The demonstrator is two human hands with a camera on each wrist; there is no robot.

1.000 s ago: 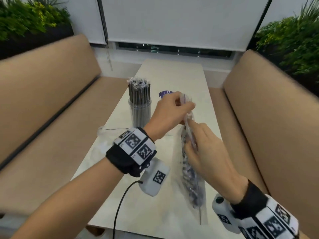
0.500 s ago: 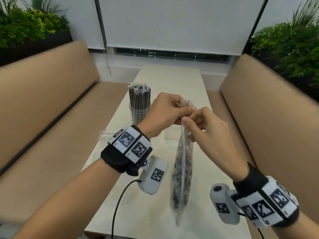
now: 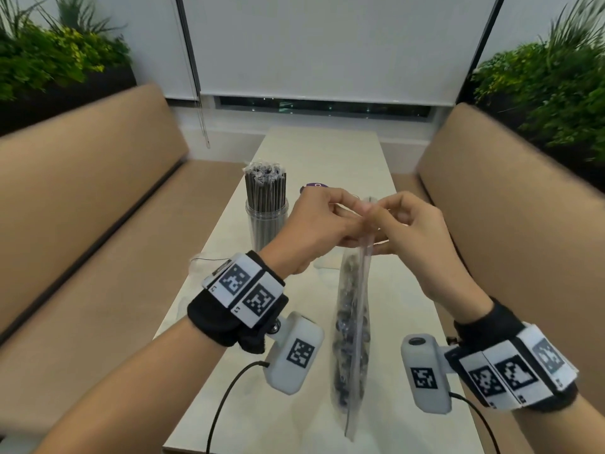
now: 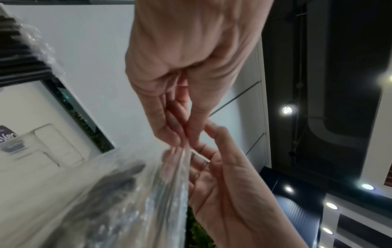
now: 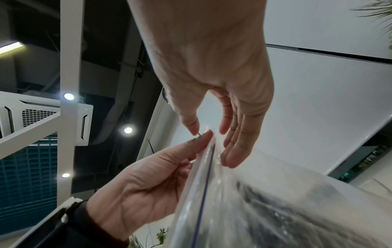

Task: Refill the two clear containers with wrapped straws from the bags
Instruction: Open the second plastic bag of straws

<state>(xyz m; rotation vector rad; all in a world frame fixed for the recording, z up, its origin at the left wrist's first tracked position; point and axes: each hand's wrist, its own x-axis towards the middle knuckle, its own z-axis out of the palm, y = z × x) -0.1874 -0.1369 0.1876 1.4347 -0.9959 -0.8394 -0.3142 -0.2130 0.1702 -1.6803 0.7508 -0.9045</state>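
A clear zip bag (image 3: 352, 322) full of dark wrapped straws hangs upright over the table. My left hand (image 3: 347, 213) pinches its top edge, and my right hand (image 3: 383, 217) pinches the same edge from the other side. In the left wrist view my left hand (image 4: 183, 134) holds the bag (image 4: 137, 201) at its seal. From the right wrist, my right hand (image 5: 212, 134) straddles the bag's (image 5: 233, 201) blue-lined seal. A clear container (image 3: 265, 208) packed with dark wrapped straws stands on the table left of my hands. No second container can be made out.
The pale table (image 3: 327, 152) runs away from me between two tan benches (image 3: 82, 208), (image 3: 507, 208). A purple disc (image 3: 311, 186) lies behind my left hand. An empty clear bag (image 3: 196, 267) lies on the table's left edge. Cables hang from both wrist cameras.
The bag went from lying slanted on the table to hanging upright. My right hand moved from the bag's middle up to its top edge beside my left hand.
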